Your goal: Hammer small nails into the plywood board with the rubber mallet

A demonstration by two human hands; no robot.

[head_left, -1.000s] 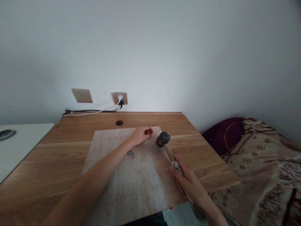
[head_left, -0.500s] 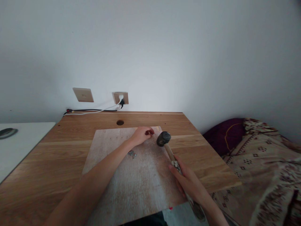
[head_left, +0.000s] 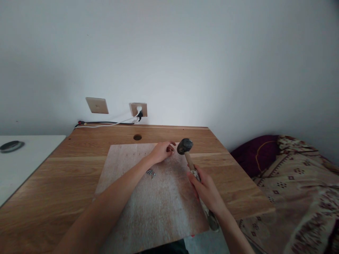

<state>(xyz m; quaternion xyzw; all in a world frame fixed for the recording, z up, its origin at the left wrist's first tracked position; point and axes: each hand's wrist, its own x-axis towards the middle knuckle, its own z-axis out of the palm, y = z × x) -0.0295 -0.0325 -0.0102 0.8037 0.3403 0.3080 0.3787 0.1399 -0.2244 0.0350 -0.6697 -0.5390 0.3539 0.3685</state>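
A pale worn board (head_left: 159, 204) lies flat on the wooden desk (head_left: 66, 169). My left hand (head_left: 162, 151) rests near the board's far edge with thumb and fingers pinched together; what they pinch is too small to make out. My right hand (head_left: 205, 188) grips the wooden handle of a hammer (head_left: 184, 146), whose dark head hangs just right of the left fingertips, slightly above the board. A small pile of nails (head_left: 151, 172) lies on the board beside my left forearm. A faint row of small dots runs along the board's far edge.
A round cable hole (head_left: 137, 137) sits in the desk behind the board. Two wall plates with a plug (head_left: 138, 109) and cables are at the back. A white surface (head_left: 21, 158) adjoins on the left. A patterned blanket (head_left: 296, 190) lies to the right.
The hammer head has risen a little and moved closer to my left fingertips. My right hand slid up toward the head. The view shifted slightly.
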